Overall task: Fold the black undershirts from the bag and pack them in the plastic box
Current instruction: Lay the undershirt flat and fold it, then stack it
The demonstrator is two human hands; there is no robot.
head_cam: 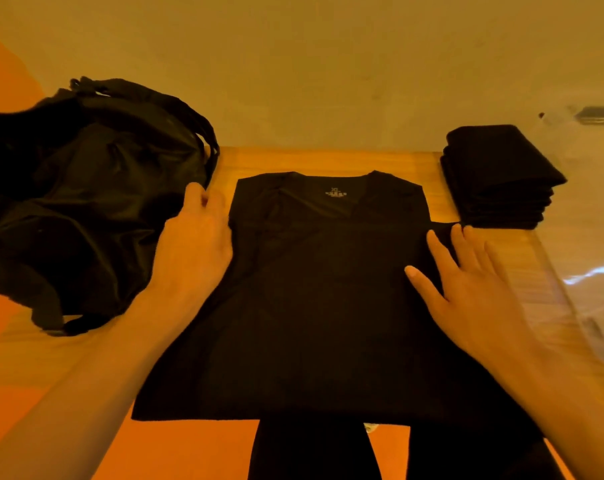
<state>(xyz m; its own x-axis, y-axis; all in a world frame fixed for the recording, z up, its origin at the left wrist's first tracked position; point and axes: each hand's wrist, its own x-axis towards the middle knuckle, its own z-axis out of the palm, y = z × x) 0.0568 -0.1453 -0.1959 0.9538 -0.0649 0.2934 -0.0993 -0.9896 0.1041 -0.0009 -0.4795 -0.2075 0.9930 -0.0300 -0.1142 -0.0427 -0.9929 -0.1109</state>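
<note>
Undershirt (pixel 321 306) is pinned only by spread fingers of right hand (pixel 473 289) and relaxed fingers of left hand (pixel 193 244), nothing gripped; fold is likely skewed by slipping fabric.

Shows plain black on the undershirt (pixel 314 289), broken only by small pale print (pixel 335 194) inside the neck. Same unpatterned black on the folded stack (pixel 498 174) and the faintly glossy bag (pixel 85 202). Orange-brown wood grain on the table (pixel 328 162); dull yellow-beige on the wall (pixel 328 81); clear, glinting plastic box (pixel 588 275).
</note>
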